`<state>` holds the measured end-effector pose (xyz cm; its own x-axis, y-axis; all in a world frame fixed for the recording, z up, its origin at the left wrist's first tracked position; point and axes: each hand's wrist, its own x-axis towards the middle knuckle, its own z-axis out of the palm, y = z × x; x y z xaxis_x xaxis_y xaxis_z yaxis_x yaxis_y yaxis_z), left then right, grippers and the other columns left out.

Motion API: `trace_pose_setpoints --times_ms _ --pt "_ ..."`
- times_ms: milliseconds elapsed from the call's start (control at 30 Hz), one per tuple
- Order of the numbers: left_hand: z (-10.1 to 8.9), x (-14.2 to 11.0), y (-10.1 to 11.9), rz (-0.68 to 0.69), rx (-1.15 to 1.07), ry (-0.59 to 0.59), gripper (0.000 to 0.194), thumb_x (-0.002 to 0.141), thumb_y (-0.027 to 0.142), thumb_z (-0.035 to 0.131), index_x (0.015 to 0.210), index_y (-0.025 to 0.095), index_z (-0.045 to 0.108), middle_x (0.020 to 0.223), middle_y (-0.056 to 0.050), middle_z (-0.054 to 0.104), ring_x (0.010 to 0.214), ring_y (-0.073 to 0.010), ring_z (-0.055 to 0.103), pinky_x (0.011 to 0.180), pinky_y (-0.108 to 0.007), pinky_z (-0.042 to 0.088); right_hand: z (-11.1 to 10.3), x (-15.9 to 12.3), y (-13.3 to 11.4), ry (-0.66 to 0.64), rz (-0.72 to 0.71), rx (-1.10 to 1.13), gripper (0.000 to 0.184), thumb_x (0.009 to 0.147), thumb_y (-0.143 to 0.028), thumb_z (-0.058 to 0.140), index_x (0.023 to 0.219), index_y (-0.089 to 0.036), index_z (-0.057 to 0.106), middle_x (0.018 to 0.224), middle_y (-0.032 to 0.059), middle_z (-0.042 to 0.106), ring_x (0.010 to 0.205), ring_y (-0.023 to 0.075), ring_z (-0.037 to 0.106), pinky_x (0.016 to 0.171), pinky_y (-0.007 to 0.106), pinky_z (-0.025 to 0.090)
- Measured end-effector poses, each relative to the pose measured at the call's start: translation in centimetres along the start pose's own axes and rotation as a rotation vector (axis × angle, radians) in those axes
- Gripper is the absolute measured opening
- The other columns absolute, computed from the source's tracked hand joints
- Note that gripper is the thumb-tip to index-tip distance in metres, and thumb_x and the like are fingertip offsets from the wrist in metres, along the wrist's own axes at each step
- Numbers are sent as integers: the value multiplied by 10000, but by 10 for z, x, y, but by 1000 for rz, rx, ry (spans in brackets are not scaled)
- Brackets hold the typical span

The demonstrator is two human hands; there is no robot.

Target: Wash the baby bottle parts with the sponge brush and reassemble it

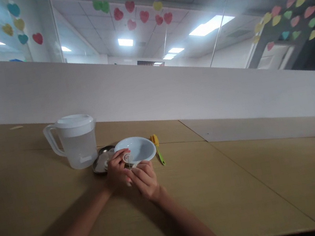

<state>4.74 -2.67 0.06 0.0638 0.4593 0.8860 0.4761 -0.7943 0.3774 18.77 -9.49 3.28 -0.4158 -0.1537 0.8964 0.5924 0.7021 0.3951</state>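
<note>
Both hands meet just in front of the white bowl [148, 156]. My left hand [116, 173] is closed on a small round white piece [127, 157], held up at its fingertips. Close beside it, my right hand [145, 179] has its fingers curled in a pinch. A thin, pale, upright line shows between the round piece and the right fingertips; its kind is too small to tell. Behind the left hand lies a shiny metal tray [96, 167] with whitish items in it, partly hidden by the hand.
A lidded translucent pitcher [79, 144] stands left of the tray, its handle to the left. Right of the bowl lies a brush [158, 149] with a yellow head and green handle. The wooden table [232, 194] ends at a white wall [156, 94] below glass panels.
</note>
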Motion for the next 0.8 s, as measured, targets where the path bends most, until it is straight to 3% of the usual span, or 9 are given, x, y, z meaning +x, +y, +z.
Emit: trace_pose_setpoints --times_ms 267,600,800 --pt "3 -1 1 -7 27 3 275 906 210 401 978 203 666 1031 -69 698 984 -202 658 893 -362 559 0 -16 6 -92 -50 -59 130 871 -217 631 963 -144 686 766 63 634 780 160 564 732 344 472" --pt "1 0 -3 20 35 -66 273 876 183 435 1001 166 677 1032 -87 707 971 -180 663 873 -315 555 -6 0 2 93 -62 -30 171 931 -245 540 882 -145 670 696 39 614 700 135 536 687 310 478" --pt "7 -1 -3 -48 -24 -46 251 883 193 456 977 179 689 1012 -68 712 925 -173 671 846 -299 562 -13 6 0 87 -80 -32 213 942 -251 518 833 -159 676 683 35 592 694 136 522 686 308 466"
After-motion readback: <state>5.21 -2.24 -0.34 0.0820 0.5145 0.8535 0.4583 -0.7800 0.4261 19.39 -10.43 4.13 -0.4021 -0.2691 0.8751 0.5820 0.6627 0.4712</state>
